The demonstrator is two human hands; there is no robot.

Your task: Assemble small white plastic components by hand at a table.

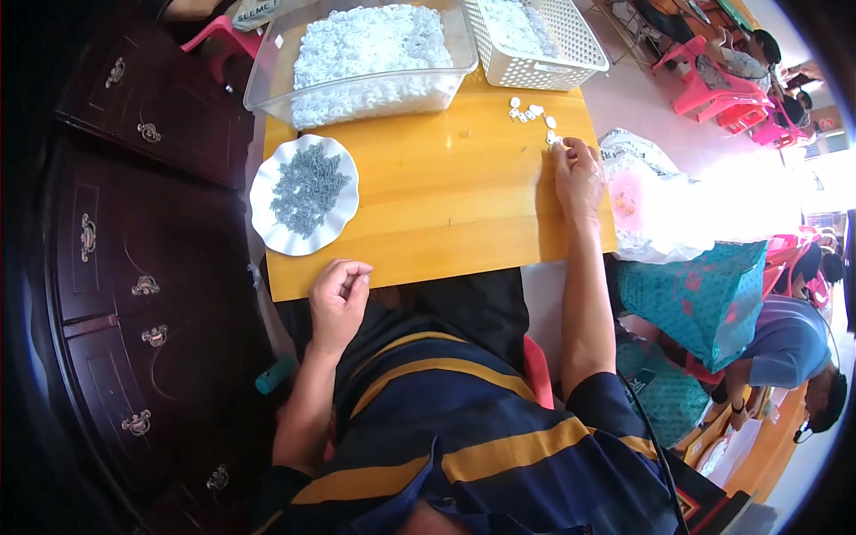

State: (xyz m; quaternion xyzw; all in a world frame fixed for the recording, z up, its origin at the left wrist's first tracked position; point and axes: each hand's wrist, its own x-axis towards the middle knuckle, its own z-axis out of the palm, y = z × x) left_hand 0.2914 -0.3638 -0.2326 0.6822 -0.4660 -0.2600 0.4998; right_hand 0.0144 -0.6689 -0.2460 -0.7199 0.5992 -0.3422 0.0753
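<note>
My right hand [580,183] reaches to the right side of the wooden table, its fingertips pinched on a small white plastic piece [552,139]. Just beyond it lie several more white pieces [526,112], loose on the wood. My left hand [340,301] is held at the table's near edge with its fingers curled and closed; whatever they hold, if anything, is hidden. A white scalloped plate [265,210] stands on the left of the table, heaped with small grey screws [309,189].
At the table's [428,187] far side stand a clear tub [366,102] full of white plastic parts and a white perforated basket [544,73]. A dark wooden cabinet [178,267] flanks the left. Plastic bags [660,218] and a teal bag [704,294] crowd the right; other people sit beyond.
</note>
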